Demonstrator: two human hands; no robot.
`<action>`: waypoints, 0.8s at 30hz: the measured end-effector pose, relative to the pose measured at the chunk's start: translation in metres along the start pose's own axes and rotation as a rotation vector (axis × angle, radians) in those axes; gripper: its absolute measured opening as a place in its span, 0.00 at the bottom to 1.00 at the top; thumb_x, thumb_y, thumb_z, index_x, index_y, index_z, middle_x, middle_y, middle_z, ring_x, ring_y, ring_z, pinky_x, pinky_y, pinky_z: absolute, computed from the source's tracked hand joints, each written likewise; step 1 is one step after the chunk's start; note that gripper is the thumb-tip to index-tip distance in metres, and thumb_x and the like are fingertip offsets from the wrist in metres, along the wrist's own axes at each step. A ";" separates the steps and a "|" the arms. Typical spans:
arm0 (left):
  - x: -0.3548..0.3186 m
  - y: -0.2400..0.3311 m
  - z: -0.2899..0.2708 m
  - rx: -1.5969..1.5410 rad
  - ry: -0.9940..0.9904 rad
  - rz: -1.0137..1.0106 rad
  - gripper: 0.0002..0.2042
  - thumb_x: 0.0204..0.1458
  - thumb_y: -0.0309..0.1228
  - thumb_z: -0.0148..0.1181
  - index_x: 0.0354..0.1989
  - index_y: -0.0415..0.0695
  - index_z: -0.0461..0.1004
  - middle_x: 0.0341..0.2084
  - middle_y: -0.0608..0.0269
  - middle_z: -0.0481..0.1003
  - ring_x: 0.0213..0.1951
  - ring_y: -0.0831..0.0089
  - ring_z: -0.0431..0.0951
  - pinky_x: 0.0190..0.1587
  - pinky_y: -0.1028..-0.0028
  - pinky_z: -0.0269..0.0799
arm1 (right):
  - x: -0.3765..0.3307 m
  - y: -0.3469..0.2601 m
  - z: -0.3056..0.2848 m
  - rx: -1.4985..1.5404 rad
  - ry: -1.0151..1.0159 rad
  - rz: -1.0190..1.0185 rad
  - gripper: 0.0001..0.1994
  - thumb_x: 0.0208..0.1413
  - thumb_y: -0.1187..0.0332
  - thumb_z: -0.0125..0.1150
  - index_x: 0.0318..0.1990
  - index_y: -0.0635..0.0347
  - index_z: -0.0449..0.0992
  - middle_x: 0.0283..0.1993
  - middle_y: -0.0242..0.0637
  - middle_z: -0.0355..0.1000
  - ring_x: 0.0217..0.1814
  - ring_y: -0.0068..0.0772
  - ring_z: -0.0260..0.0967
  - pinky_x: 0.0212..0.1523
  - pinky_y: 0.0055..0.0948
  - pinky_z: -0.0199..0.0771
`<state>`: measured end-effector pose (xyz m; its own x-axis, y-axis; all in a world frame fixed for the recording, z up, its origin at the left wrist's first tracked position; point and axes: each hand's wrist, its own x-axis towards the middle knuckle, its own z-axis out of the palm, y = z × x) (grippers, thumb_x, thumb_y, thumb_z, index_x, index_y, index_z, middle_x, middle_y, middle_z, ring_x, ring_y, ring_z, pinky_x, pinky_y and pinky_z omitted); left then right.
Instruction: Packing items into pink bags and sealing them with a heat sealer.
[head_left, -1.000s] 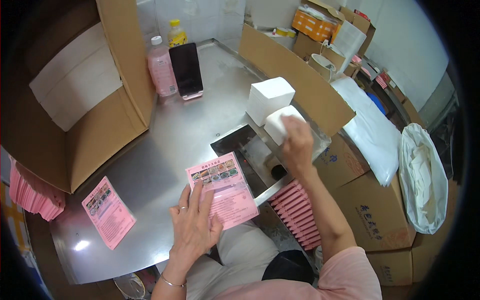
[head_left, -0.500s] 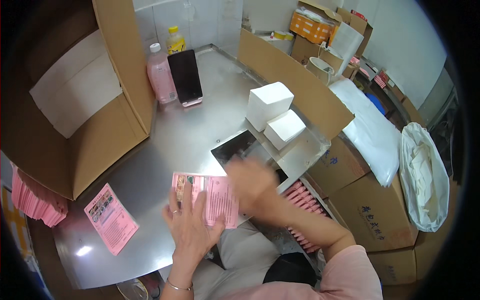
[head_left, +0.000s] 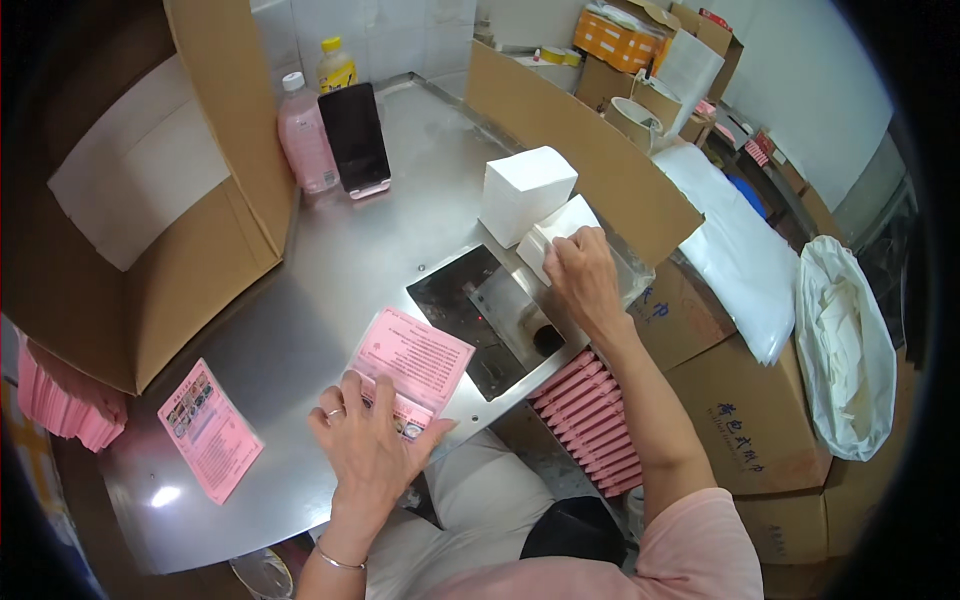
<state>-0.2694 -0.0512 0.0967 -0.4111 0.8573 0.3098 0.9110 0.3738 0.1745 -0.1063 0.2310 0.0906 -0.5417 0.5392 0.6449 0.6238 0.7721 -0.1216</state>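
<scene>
My left hand [head_left: 368,440] rests with its fingers spread on a pink printed sleeve [head_left: 420,355] lying on the steel table, the thumb near its lower right edge. My right hand [head_left: 583,275] is at the smaller stack of folded white tissues [head_left: 562,222], fingers closed on its near edge; how much they pinch is hidden. Behind it stands a taller white tissue stack [head_left: 525,190]. Another pink printed sleeve [head_left: 210,430] lies flat to the left of my left hand.
A dark rectangular opening [head_left: 450,290] is set into the steel table [head_left: 340,265]. Rows of pink packets [head_left: 590,420] sit below its right edge. An open cardboard box [head_left: 215,235] stands left, with more pink packets [head_left: 70,395] beside it. A phone [head_left: 355,140] leans against bottles [head_left: 305,135].
My right hand has moved from beside the pink sleeve up to the smaller tissue stack. Under my left hand the sleeve has turned, its text panel now toward the far side.
</scene>
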 end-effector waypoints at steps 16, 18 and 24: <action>0.002 -0.004 0.017 -0.137 0.137 0.122 0.30 0.43 0.49 0.72 0.47 0.37 0.73 0.42 0.50 0.68 0.38 0.57 0.68 0.36 0.61 0.66 | 0.000 0.004 -0.003 0.073 -0.030 0.019 0.10 0.55 0.69 0.62 0.38 0.69 0.80 0.35 0.47 0.66 0.42 0.45 0.64 0.43 0.41 0.69; 0.003 -0.003 0.018 -0.141 0.140 0.121 0.29 0.43 0.48 0.72 0.46 0.38 0.72 0.41 0.50 0.68 0.38 0.57 0.68 0.36 0.61 0.66 | -0.001 0.002 -0.003 0.094 -0.022 0.029 0.10 0.55 0.69 0.62 0.38 0.69 0.81 0.35 0.47 0.66 0.42 0.45 0.64 0.43 0.41 0.69; 0.004 -0.002 0.018 -0.143 0.153 0.130 0.28 0.44 0.47 0.72 0.45 0.39 0.71 0.40 0.50 0.68 0.38 0.56 0.68 0.36 0.61 0.66 | 0.000 0.002 -0.003 0.076 -0.052 0.026 0.10 0.55 0.69 0.61 0.39 0.69 0.80 0.36 0.48 0.66 0.43 0.46 0.64 0.45 0.41 0.69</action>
<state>-0.2722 -0.0421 0.0807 -0.3014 0.8272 0.4742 0.9469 0.2012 0.2509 -0.1035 0.2316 0.0925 -0.5560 0.5745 0.6007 0.5942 0.7801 -0.1960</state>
